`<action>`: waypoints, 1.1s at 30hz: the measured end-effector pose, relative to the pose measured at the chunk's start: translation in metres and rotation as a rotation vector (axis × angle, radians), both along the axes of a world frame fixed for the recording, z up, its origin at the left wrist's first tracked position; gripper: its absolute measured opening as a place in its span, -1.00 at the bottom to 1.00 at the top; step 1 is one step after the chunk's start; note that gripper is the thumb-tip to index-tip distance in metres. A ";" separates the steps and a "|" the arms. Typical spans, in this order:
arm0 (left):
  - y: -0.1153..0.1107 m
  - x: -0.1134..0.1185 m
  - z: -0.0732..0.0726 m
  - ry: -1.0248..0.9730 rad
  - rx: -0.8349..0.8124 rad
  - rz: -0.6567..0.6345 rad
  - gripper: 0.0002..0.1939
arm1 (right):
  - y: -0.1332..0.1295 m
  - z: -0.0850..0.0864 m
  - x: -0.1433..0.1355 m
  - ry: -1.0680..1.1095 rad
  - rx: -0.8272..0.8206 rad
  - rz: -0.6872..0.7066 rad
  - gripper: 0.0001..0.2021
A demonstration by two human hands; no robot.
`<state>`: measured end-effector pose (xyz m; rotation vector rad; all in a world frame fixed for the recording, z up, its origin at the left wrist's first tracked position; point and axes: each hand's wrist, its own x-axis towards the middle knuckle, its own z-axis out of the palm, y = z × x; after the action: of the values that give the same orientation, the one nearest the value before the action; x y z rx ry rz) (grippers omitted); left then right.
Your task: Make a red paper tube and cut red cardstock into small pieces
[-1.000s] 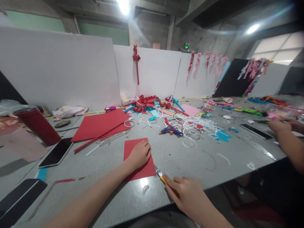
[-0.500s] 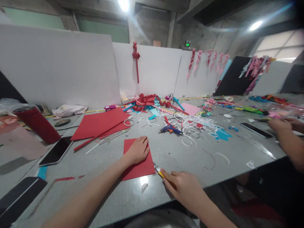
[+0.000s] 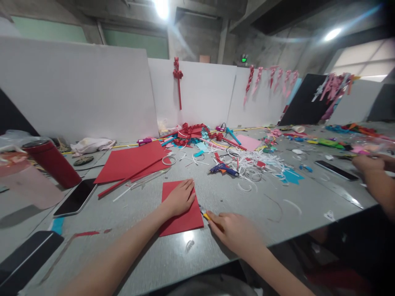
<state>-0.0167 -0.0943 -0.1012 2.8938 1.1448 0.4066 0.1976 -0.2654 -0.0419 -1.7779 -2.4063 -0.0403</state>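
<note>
Flat on the grey table (image 3: pixel 148 257) lies a small red sheet (image 3: pixel 182 222) of paper or foam. My left hand (image 3: pixel 181 197) presses on its upper part, palm down, with the fingers stretched out. My right hand (image 3: pixel 233 228) is closed around a yellow-handled utility knife (image 3: pixel 206 214). The knife's tip is at the sheet's right edge; whether it touches the sheet I cannot tell. A larger red sheet (image 3: pixel 123 160) lies behind and to the left, with a thin red stick (image 3: pixel 123 183) across it.
A blue glue gun (image 3: pixel 224 169) and white paper scraps (image 3: pixel 262 160) lie beyond my hands. On the left are a red tumbler (image 3: pixel 54 164), a phone (image 3: pixel 75 198) and a black case (image 3: pixel 31 259). Another person's hand (image 3: pixel 368 164) is at the right, near another phone (image 3: pixel 336 169).
The knife in my right hand has moved slightly up along the small red sheet's right edge. My left hand stays on the sheet. The whole view has shifted a little.
</note>
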 end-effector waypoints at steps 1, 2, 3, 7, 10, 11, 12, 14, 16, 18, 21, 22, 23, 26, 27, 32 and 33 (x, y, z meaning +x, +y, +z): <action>0.000 -0.002 -0.001 0.000 -0.001 -0.005 -0.30 | 0.001 0.001 0.000 0.002 -0.005 -0.001 -0.64; 0.000 -0.003 -0.003 -0.001 -0.001 -0.013 -0.28 | 0.001 0.001 0.000 0.003 -0.013 -0.001 -0.64; 0.001 -0.005 -0.004 -0.002 0.000 -0.023 -0.26 | 0.001 0.001 0.001 0.004 -0.022 -0.006 -0.63; 0.002 -0.008 -0.006 -0.004 0.008 -0.055 -0.23 | -0.004 -0.003 0.008 0.023 -0.052 -0.037 -0.62; 0.001 -0.007 -0.004 0.010 0.007 -0.060 -0.23 | -0.004 -0.003 0.008 0.029 -0.060 -0.058 -0.63; 0.001 -0.007 -0.003 0.019 0.005 -0.061 -0.23 | -0.003 -0.002 0.007 0.023 -0.058 -0.066 -0.63; 0.000 -0.007 -0.003 0.027 0.004 -0.060 -0.22 | 0.000 -0.001 0.005 0.015 -0.054 -0.073 -0.63; -0.001 -0.006 -0.002 0.035 0.013 -0.059 -0.21 | 0.008 0.000 0.000 -0.007 -0.050 -0.085 -0.63; -0.001 -0.006 -0.002 0.032 0.029 -0.062 -0.21 | 0.019 0.000 -0.005 -0.025 -0.048 -0.099 -0.63; -0.002 -0.007 -0.003 0.026 0.039 -0.062 -0.22 | 0.031 0.000 -0.009 -0.033 -0.047 -0.114 -0.61; -0.002 -0.007 -0.004 0.025 0.035 -0.057 -0.21 | 0.044 0.002 -0.013 -0.029 -0.053 -0.121 -0.60; -0.002 -0.007 -0.004 0.025 0.032 -0.054 -0.22 | 0.046 0.004 -0.014 -0.031 -0.052 -0.118 -0.59; -0.002 -0.006 -0.003 0.024 0.030 -0.052 -0.22 | 0.049 0.005 -0.014 -0.037 -0.052 -0.112 -0.60; -0.003 -0.006 -0.001 0.022 0.026 -0.050 -0.23 | 0.055 0.009 -0.017 -0.083 -0.065 -0.098 -0.62; -0.003 -0.006 -0.001 0.022 0.024 -0.052 -0.23 | 0.057 0.010 -0.018 -0.099 -0.069 -0.099 -0.62; -0.003 -0.006 -0.001 0.027 0.026 -0.047 -0.22 | 0.077 0.012 -0.024 -0.118 -0.058 -0.107 -0.57; -0.003 -0.006 -0.002 0.025 0.032 -0.046 -0.22 | 0.080 0.012 -0.026 -0.114 -0.057 -0.103 -0.56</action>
<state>-0.0224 -0.0976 -0.1033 2.9547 1.0823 0.3930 0.1717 -0.1853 -0.0294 -1.9751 -2.4119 -0.0877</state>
